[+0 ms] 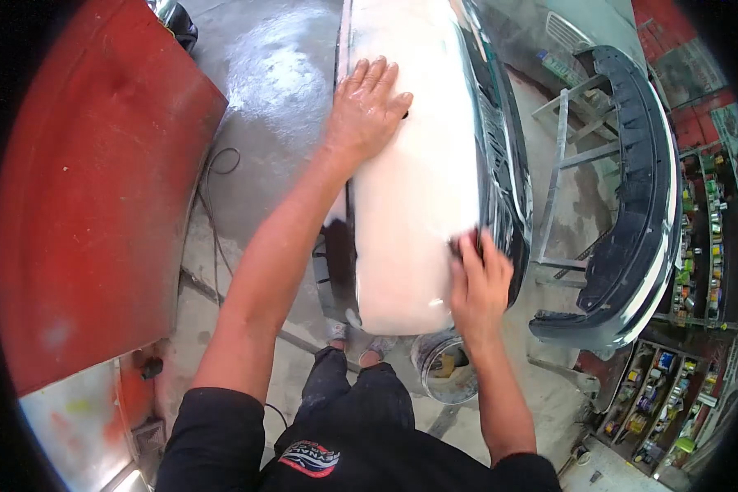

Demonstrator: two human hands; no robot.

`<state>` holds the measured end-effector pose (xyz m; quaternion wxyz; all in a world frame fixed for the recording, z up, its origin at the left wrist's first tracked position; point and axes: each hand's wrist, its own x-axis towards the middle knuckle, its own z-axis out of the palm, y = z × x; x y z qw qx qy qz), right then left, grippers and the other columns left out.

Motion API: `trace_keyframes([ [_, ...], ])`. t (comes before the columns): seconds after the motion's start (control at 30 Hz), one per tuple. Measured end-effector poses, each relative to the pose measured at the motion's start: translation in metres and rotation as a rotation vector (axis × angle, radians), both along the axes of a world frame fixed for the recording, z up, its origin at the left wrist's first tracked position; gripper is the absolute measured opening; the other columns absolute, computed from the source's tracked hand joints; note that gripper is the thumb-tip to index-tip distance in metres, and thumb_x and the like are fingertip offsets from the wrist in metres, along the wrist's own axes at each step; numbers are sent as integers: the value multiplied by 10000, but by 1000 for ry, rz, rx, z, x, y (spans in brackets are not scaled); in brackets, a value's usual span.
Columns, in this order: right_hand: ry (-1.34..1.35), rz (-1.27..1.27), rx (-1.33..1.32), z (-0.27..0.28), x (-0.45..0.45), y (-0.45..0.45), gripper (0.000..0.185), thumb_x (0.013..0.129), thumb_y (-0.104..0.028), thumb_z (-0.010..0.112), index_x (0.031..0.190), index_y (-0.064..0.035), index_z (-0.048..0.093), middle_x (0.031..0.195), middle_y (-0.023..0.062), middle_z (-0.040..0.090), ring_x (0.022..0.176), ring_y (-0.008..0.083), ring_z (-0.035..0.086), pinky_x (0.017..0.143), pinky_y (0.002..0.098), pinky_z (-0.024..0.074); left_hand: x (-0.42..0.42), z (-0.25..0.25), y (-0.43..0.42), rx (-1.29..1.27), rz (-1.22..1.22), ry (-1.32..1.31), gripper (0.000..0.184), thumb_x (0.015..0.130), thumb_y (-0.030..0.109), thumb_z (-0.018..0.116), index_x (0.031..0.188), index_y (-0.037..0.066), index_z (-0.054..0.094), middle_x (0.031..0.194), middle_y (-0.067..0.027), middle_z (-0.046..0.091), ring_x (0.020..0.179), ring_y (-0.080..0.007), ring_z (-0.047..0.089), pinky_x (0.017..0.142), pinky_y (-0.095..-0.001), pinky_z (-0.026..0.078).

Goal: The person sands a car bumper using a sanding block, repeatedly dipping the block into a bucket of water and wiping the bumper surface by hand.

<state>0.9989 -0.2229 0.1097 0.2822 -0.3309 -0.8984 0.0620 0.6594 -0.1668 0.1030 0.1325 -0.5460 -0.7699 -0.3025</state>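
Observation:
A long, pale cream car bumper stretches away in front of me, with black grille parts along its right side. My left hand lies flat on its upper left part, fingers spread. At the lower right edge, my right hand is closed around a small dark pad pressed against the surface. Motion blurs those fingers a little, and the hand mostly hides the pad. Below the near end of the bumper stands a bucket with something yellowish inside.
To the left is a large red panel, with a thin cable on the floor beside it. A black bumper rests on a metal stand at the right. Shelves of small cans and bottles line the far right.

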Motion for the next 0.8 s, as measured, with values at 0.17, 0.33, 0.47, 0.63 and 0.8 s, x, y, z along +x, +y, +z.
trace_keyframes([
  [0.17, 51, 115, 60, 17, -40, 62, 412, 892, -87, 750, 1303, -89, 723, 1385, 188, 636, 1134, 384, 616, 1025, 475, 480, 1, 3, -1, 31, -2, -47, 639, 1073, 484, 479, 1546, 56, 511, 1635, -180, 450, 1547, -379, 352, 1260, -507, 269],
  [0.33, 90, 111, 82, 40, -131, 161, 279, 984, -173, 650, 1213, -39, 737, 1271, 197, 700, 1158, 367, 651, 994, 470, 473, 2, 1, -2, 46, -11, -33, 643, 1080, 490, 464, 1557, 61, 501, 1641, -171, 445, 1554, -372, 340, 1265, -505, 256],
  [0.47, 31, 65, 45, 43, -88, 106, 284, 960, -161, 686, 1217, -51, 736, 1303, 197, 681, 1137, 373, 656, 981, 473, 482, 1, -1, 2, 33, -4, -64, 641, 1083, 497, 461, 1550, 60, 511, 1640, -167, 449, 1552, -369, 344, 1263, -505, 255],
  [0.63, 60, 158, 145, 36, -97, 124, 278, 943, -132, 699, 1208, -63, 740, 1295, 178, 681, 1098, 368, 664, 953, 462, 492, 3, -1, 1, 35, 13, -55, 631, 1084, 496, 466, 1542, 65, 523, 1636, -166, 454, 1551, -368, 348, 1260, -511, 260],
  [0.8, 107, 121, 75, 40, -150, 182, 263, 958, -185, 682, 1185, -75, 756, 1227, 179, 716, 1073, 390, 669, 947, 466, 497, 3, -1, -2, 43, 6, -24, 626, 1081, 487, 482, 1546, 70, 516, 1638, -165, 451, 1548, -371, 353, 1258, -513, 267],
])
